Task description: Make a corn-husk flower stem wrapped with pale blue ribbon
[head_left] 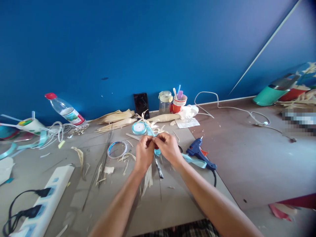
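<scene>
My left hand [145, 153] and my right hand [169, 148] meet over the middle of the table, fingertips pinched together. Both are closed on a light blue ribbon [151, 131]; the exact grip is hidden by the fingers. A loose ribbon tail [196, 161] runs out to the right under my right wrist. Pale corn husk strips [148, 179] hang below my hands, and thin curled husk pieces stick up just behind them. A pen [159, 168] lies beneath. Close behind my left hand sits a spool of blue ribbon [139, 128], with a roll of tape [117, 149] to its left.
A blue glue gun [199, 152] lies to the right. At the back are dried husks [116, 119], a phone [141, 104], a jar [165, 102] and a red cup [179, 104]. A tilted bottle [67, 112] and a power strip [50, 200] are on the left.
</scene>
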Motion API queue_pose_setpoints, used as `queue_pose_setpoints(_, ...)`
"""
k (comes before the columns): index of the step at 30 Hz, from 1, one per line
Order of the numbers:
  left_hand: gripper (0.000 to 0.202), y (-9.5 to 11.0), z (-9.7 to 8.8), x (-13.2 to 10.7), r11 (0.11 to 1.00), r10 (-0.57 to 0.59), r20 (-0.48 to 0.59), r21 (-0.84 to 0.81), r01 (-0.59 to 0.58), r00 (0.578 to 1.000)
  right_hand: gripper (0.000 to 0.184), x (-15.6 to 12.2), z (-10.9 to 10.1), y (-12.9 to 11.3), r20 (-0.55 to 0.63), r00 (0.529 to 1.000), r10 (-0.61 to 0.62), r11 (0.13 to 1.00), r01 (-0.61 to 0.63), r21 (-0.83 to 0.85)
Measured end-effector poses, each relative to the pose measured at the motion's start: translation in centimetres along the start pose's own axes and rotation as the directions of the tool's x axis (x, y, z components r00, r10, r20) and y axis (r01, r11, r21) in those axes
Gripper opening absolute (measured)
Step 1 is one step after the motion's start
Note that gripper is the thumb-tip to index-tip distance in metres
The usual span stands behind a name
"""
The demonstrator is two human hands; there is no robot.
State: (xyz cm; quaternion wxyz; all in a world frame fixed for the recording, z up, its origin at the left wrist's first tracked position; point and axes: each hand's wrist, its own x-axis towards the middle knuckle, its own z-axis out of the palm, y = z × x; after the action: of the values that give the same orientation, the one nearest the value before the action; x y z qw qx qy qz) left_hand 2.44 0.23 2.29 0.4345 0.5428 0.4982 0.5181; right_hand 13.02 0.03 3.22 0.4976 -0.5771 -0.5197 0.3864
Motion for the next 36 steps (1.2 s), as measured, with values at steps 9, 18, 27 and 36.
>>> queue_pose_setpoints(9, 0.019, -0.6, -0.9, 0.7, 0.919, -0.180, 0.146, -0.327, 0.219, 0.973, 0.021, 0.7, -1.2, 0.4, 0.232, 0.971, 0.064, 0.931, -0.142, 0.337)
queue_pose_setpoints(18, 0.017, 0.0, -0.9, 0.8, 0.707, -0.200, 0.304, -0.613, 0.352, 0.931, 0.024, 0.7, -1.8, 0.3, 0.450, 0.879, 0.156, 0.738, -0.407, 0.539)
queue_pose_setpoints(27, 0.017, 0.2, -0.3, 0.3, 0.794, -0.138, 0.199, -0.564, 0.228, 0.970, 0.023, 1.0, -2.0, 1.3, 0.593, 0.802, 0.071, 0.633, -0.496, 0.595)
queue_pose_setpoints(36, 0.014, 0.8, -0.4, 0.0, 0.769, -0.152, 0.232, -0.583, 0.262, 0.961, 0.019, 0.9, -2.1, 1.2, 0.633, 0.773, 0.044, 0.608, -0.523, 0.597)
